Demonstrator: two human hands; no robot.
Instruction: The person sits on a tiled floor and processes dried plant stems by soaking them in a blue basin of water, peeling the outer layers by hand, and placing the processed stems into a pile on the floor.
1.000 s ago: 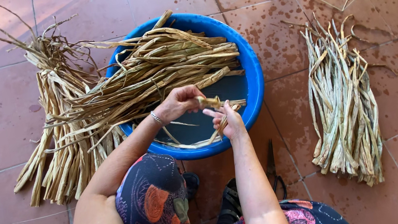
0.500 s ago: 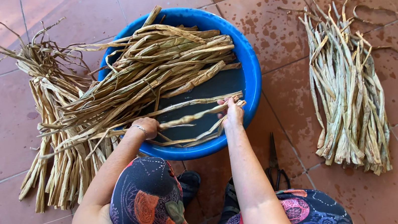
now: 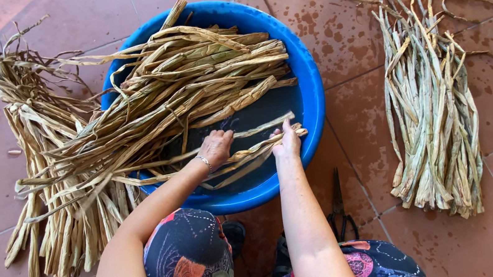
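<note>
Now both hands, left hand [image 3: 217,148] and right hand [image 3: 288,143], have drawn closer, fingers gripping strips [image 3: 254,151] over the basin [image 3: 314,96].

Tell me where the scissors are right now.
In the head view, the black scissors lie on the tiled floor just right of the person's right forearm, below the blue basin and left of the greenish strip bundle.

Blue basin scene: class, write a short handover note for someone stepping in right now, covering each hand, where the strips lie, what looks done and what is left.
Left hand: on the strips inside the basin, fingers curled over them.
Right hand: pressing the same strips near the basin's rim.
Dry bundle: lies across the basin and onto the floor on the left.
Greenish pile: on wet tiles to the right, apart from the basin.
Scissors: on the floor by the right arm.
Done: apparently the right pile. Left: most of the dry bundle.
</note>
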